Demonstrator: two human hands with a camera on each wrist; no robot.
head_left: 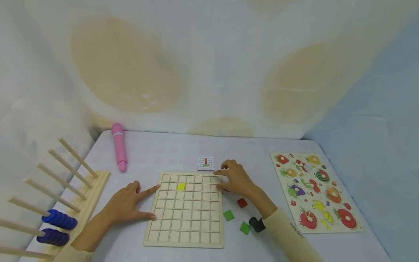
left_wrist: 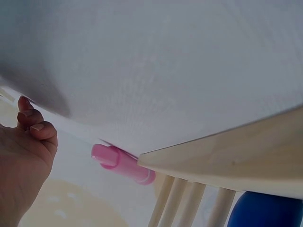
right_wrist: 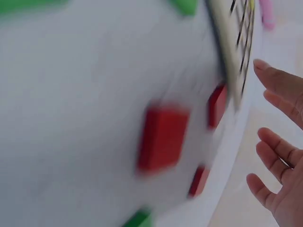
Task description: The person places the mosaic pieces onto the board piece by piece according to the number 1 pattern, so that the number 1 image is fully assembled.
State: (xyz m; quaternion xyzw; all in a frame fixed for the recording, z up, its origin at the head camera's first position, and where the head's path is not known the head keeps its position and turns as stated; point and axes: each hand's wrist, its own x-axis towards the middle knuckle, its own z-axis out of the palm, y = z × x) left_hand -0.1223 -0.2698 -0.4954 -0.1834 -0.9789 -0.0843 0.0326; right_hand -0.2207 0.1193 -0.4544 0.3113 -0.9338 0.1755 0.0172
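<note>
A square wooden grid board lies on the table, with one yellow square tile in an upper-left cell. My left hand is at its left edge, the index finger and thumb extended and touching the rim or very near it; the other fingers are bent. At the upper right corner, my right hand has its index finger and thumb spread along the edge, nothing held. Right of the board lie a red tile and green tiles; the right wrist view shows further red tiles near that hand.
A small pattern card lies behind the board. Left stands a wooden peg rack with blue rings; a pink pen-shaped object lies behind it. A fruit puzzle board is at the right.
</note>
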